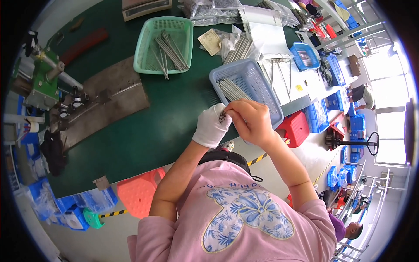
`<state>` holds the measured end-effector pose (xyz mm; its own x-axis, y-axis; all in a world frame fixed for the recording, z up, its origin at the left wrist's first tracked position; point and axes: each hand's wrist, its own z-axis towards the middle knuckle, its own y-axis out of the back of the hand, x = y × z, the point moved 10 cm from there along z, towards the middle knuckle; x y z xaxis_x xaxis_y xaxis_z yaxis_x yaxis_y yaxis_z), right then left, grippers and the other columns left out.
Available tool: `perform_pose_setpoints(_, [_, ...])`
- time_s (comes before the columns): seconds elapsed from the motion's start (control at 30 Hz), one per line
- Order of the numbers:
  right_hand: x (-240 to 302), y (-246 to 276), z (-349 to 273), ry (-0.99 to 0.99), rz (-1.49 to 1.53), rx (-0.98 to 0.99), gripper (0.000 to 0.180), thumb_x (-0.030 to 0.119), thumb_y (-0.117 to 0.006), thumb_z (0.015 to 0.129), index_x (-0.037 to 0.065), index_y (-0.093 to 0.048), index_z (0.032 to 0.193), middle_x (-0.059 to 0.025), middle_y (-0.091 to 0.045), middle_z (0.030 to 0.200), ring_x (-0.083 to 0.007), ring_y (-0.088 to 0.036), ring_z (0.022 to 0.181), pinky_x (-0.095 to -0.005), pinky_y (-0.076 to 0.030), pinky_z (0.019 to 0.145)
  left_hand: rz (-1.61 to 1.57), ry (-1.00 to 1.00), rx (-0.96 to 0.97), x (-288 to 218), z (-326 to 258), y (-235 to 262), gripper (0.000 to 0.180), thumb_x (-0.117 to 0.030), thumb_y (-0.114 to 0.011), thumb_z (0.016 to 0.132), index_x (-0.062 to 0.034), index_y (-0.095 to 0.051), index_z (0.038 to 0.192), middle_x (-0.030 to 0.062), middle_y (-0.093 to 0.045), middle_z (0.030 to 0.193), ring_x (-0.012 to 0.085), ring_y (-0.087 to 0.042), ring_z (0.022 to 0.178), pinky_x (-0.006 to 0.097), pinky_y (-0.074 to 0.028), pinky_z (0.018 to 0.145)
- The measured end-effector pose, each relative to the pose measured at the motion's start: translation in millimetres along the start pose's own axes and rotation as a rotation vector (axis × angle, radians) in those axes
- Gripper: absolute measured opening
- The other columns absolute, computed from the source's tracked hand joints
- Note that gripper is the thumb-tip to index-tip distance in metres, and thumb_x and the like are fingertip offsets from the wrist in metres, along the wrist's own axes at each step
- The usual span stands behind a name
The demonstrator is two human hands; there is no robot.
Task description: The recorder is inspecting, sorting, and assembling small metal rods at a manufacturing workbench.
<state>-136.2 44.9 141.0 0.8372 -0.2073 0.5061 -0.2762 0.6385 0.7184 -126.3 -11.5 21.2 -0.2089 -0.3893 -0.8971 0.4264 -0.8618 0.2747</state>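
Observation:
My left hand (211, 125), in a white glove, is closed around a bunch of small metal ends (222, 116) that look like the tips of thin rods; their lengths are hidden. My bare right hand (253, 121) meets it, thumb and fingers pinched together at those tips; what lies between them is hidden. Just beyond the hands stands a blue-grey perforated basket (271, 97) with a stack of thin metal rods (232, 90) in it. Farther left, a green basket (141, 59) holds loose metal rods (173, 51), some sticking over its rim.
A green bench fixture with dial gauges (77, 103) and a metal plate (118, 94) occupy the green table (174, 126) at left. More rods (240, 49), a paper tag (210, 42) and a small blue basket (293, 49) lie beyond. Red stools (297, 129) stand below the edge.

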Motion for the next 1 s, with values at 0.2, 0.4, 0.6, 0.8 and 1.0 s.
perform_pose_setpoints(0.2, [-8,4,-2,-0.061,0.017,0.019,0.007,-0.004,-0.055,0.074,0.000,-0.057,0.080,-0.0116,-0.058,0.070,-0.0249,-0.058,0.058,-0.0267,-0.045,0.051,0.016,0.063,0.049,-1,1,1,0.016,-0.020,-0.058,0.077,-0.0073,-0.049,0.075,0.0130,-0.054,0.067,0.0348,-0.053,0.061,0.042,-0.043,0.053])
perform_pose_setpoints(0.4, [-7,1,-1,-0.054,-0.001,0.046,0.008,-0.004,-0.056,0.072,0.000,-0.057,0.079,-0.0114,-0.059,0.071,-0.0255,-0.058,0.057,-0.0285,-0.045,0.053,0.022,0.032,0.038,1,1,0,0.016,-0.020,-0.058,0.076,-0.0073,-0.049,0.075,0.0130,-0.055,0.067,0.0349,-0.054,0.062,0.042,-0.044,0.053])
perform_pose_setpoints(0.6, [-6,1,-3,0.021,-0.050,-0.005,0.009,0.001,-0.060,0.068,0.004,-0.058,0.077,-0.0067,-0.057,0.065,-0.0242,-0.054,0.051,-0.0306,-0.043,0.046,0.010,0.017,0.028,-2,4,0,0.016,-0.020,-0.058,0.076,-0.0070,-0.050,0.076,0.0134,-0.055,0.068,0.0353,-0.054,0.062,0.042,-0.044,0.053])
perform_pose_setpoints(0.8, [-3,-1,-5,0.002,-0.078,0.072,0.010,-0.004,-0.056,0.070,0.000,-0.057,0.079,-0.0102,-0.060,0.070,-0.0251,-0.058,0.057,-0.0295,-0.046,0.053,0.004,0.029,0.049,-3,4,-1,0.013,-0.018,-0.058,0.075,-0.0071,-0.050,0.076,0.0136,-0.055,0.068,0.0351,-0.054,0.063,0.042,-0.044,0.054])
perform_pose_setpoints(1.0, [-6,1,-8,-0.054,-0.024,0.061,0.008,-0.003,-0.055,0.074,0.000,-0.057,0.080,-0.0107,-0.060,0.072,-0.0252,-0.059,0.061,-0.0294,-0.047,0.055,0.000,0.054,0.071,-2,4,0,0.013,-0.014,-0.060,0.072,-0.0071,-0.050,0.077,0.0134,-0.055,0.069,0.0346,-0.054,0.064,0.041,-0.044,0.054])
